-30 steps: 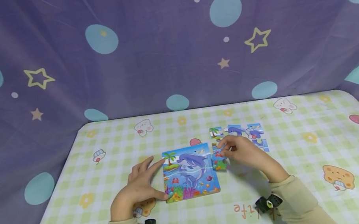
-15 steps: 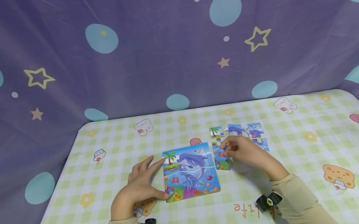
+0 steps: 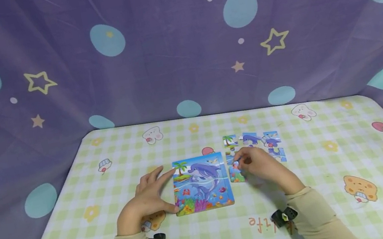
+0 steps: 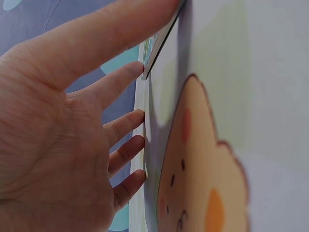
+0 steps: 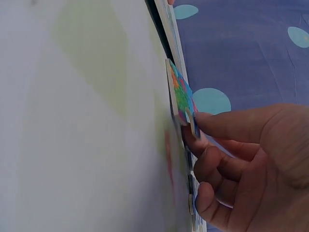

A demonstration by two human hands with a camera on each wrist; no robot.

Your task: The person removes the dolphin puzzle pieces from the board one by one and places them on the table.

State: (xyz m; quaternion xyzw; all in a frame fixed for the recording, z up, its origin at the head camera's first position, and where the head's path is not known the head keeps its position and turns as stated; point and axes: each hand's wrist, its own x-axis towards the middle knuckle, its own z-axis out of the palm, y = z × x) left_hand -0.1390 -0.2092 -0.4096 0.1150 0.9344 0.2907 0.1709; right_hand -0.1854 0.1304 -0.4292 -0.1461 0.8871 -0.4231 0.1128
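Observation:
A square dolphin picture board point(image 3: 201, 186) lies flat in mid-table in the head view. My left hand point(image 3: 147, 198) is spread at its left side, with thumb and index fingertip at the board's edge. The left wrist view shows those fingers extended, the thumb point(image 4: 106, 36) over the board's edge. Just right of the board, my right hand point(image 3: 262, 164) pinches a jigsaw piece point(image 3: 237, 177) with coral and blue water on it. Seen from the right wrist, this piece point(image 5: 181, 92) stands tilted between thumb and finger, while the other fingers curl loosely.
Behind my right hand lie several more jigsaw pieces, among them a palm tree piece point(image 3: 230, 140), a dolphin piece point(image 3: 250, 138) and another blue one point(image 3: 272, 136); the hand partly covers the group. A checked cloth point(image 3: 331, 129) covers the table, with a purple curtain point(image 3: 180, 53) behind.
The jigsaw piece in my right hand moved slightly right, away from the board, and turned a little straighter. My left hand stayed in place at the board.

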